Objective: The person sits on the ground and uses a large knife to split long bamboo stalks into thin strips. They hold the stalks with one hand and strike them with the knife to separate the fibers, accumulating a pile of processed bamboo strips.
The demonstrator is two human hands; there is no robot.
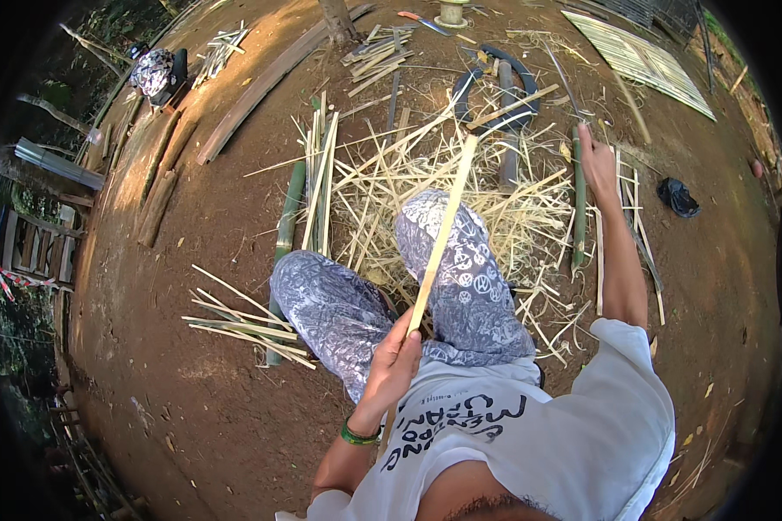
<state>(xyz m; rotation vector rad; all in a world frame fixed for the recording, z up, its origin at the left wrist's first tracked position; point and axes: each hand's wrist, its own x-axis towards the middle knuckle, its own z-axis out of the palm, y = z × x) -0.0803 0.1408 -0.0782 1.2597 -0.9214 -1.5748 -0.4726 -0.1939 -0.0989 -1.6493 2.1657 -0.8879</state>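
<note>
My left hand (pixel 394 363) is closed round the lower end of a long, flat bamboo strip (pixel 446 221). The strip slants up and away over my bent knee. Out to the right, my right arm is stretched forward, and my right hand (pixel 597 163) grips a knife (pixel 565 80) whose long thin blade points away from me. Its handle is mostly hidden in my fist. Just beside that hand is a green bamboo pole (pixel 579 208). Between and beyond my legs lies a heap of pale shavings and thin strips (pixel 374 191).
A black rubber ring (pixel 533 82) lies ahead around a dark wooden piece (pixel 506 139). Cut strips (pixel 243 317) lie at my left, near another green pole (pixel 291 204). A black plastic bag (pixel 678 198) sits at right. Far off are a slatted bamboo panel (pixel 643 61) and another person (pixel 155 74).
</note>
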